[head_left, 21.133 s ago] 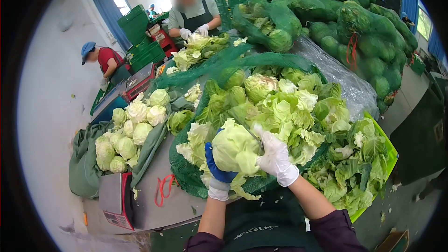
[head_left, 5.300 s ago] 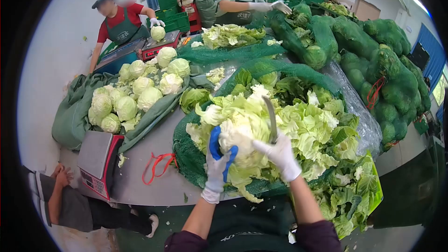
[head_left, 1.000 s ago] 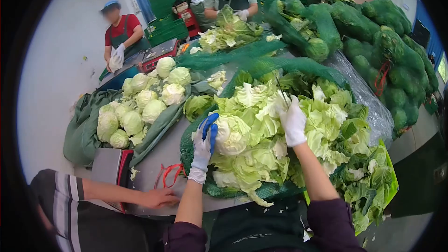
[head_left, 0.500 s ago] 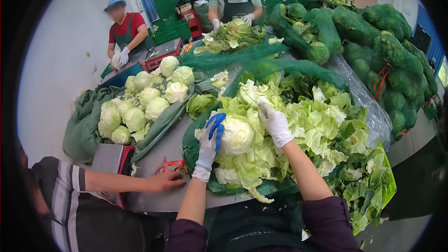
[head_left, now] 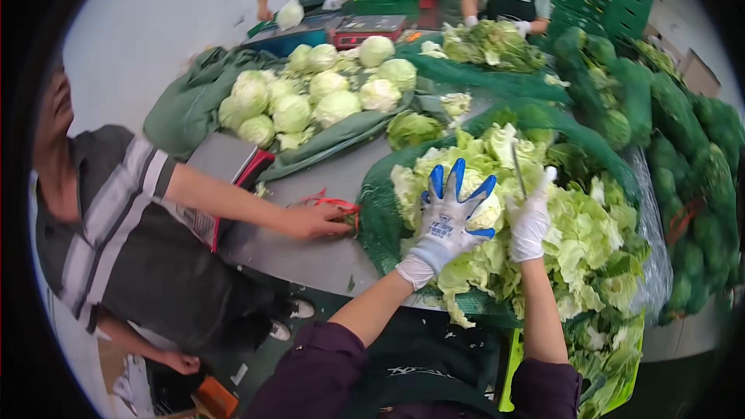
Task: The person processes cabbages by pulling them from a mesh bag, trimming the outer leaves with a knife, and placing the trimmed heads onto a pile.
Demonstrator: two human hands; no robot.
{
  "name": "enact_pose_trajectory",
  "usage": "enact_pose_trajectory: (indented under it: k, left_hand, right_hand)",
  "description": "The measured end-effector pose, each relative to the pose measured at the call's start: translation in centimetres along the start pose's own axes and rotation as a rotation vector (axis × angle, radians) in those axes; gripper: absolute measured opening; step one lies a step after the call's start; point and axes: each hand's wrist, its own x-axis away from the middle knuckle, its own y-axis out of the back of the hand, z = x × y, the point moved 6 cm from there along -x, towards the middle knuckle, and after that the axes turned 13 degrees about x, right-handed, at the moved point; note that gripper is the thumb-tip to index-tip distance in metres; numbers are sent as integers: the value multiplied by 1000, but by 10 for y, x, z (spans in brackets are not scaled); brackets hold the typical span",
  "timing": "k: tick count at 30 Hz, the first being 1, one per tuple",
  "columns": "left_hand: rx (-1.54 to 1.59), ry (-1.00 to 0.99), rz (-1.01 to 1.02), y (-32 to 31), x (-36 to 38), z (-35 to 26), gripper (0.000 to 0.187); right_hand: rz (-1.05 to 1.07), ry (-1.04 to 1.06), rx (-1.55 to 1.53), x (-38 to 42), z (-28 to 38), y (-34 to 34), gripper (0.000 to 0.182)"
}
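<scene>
My left hand (head_left: pixel 448 221), in a white glove with blue fingertips, is spread with its back to me over a pale cabbage (head_left: pixel 486 213), which it partly hides. Close by on the right, my white-gloved right hand (head_left: pixel 531 225) is closed around a knife (head_left: pixel 518 169) whose thin blade points up and away. Its handle is hidden in my fingers. Beneath and around both hands lies a heap of loose pale-green cabbage leaves (head_left: pixel 578 244), piled on an opened green net bag (head_left: pixel 378 209).
Trimmed cabbages (head_left: pixel 293 113) sit on a green cloth at the left. Nearby are a scale (head_left: pixel 225 159) and a person's bare hand (head_left: pixel 317 221) beside red ties. Two aproned people work across the table. Full net bags (head_left: pixel 702 186) stack right; a leaf-filled crate (head_left: pixel 613 365) stands below.
My view has swung left, showing more of the person beside me. My left hand has gone from the cabbage's side to spread over it. The person's hand now touches the red ties.
</scene>
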Motion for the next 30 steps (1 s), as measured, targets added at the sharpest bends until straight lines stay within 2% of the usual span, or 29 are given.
enact_pose_trajectory:
  k: [2, 3, 5, 6, 8, 9, 10, 12, 13, 14, 15, 16, 18, 19, 20, 21, 22, 23, 24, 25, 26, 28, 29, 30]
  left_hand:
    - [79, -16, -54, 4, 2, 11, 92]
    - [77, -2, -60, 4, 2, 21, 92]
    - [323, -204, -190, 11, 2, 34, 94]
    - [322, -193, -191, 11, 4, 44, 94]
    - [611, -166, -253, 16, 4, 67, 92]
    - [603, -148, -309, 22, 3, 75, 87]
    - [830, -111, -339, 24, 1, 86, 86]
    - [1594, 5, -280, 19, -6, 96, 90]
    - [1592, 9, -288, 22, -5, 97, 90]
    - [1435, -81, -321, 29, -6, 93, 88]
    - [1279, -167, -345, 36, -7, 87, 86]
    - [1288, -168, -340, 40, -8, 81, 86]
    - [857, -406, -225, 43, -9, 47, 84]
    - [912, -439, -143, 29, -14, 44, 84]
    - [956, -533, -85, 11, -19, 44, 88]
    - [803, -502, -19, 4, -21, 37, 90]
    - [643, -473, 37, 2, -21, 32, 93]
    - [713, -479, 22, 5, -22, 30, 97]
    - [721, -487, 35, 9, -22, 28, 99]
    - [684, -517, 50, 7, -21, 30, 101]
    - [640, -542, 60, 5, -20, 30, 104]
    - [533, -503, 61, 11, -12, 21, 103]
    - [425, -458, 56, 15, -6, 17, 103]
    - [421, -457, 51, 17, 1, 9, 103]
  right_hand:
    - [-132, 32, 39, 2, -11, -9, 110]
    - [-122, 44, 36, 2, -15, -16, 110]
    - [-186, 98, 82, 0, -19, -22, 111]
    - [-177, 104, 82, 0, -19, -21, 111]
    - [-148, 102, 81, -8, -17, -20, 107]
    - [60, -60, 131, -16, -19, -19, 103]
    - [68, -54, 131, -21, -23, -22, 103]
    - [-215, 130, 195, -42, -31, -12, 97]
    - [-121, 59, 149, -55, -37, -6, 95]
    - [52, -138, 273, -63, -30, 15, 91]
    - [-68, -121, 285, -75, -41, 23, 86]
    - [-189, -108, 300, -83, -49, 37, 82]
    - [-244, -82, 339, -93, -56, 58, 75]
    - [-296, -50, 370, -95, -55, 75, 70]
    - [-327, 89, 167, -86, -47, 79, 65]
    - [-89, 46, 25, -72, -31, 82, 63]
    - [-82, 199, -159, -59, -38, 56, 63]
    - [125, 229, -213, -35, -6, 61, 66]
    - [242, 250, -206, -17, 6, 51, 70]
    - [226, 357, -187, -2, 22, 46, 72]
    - [290, 349, -186, 5, 35, 41, 67]
    - [240, 234, -394, 5, 33, 13, 52]
    - [236, 235, -398, 3, 32, 4, 52]
    - [280, 187, -438, 0, 33, -3, 41]
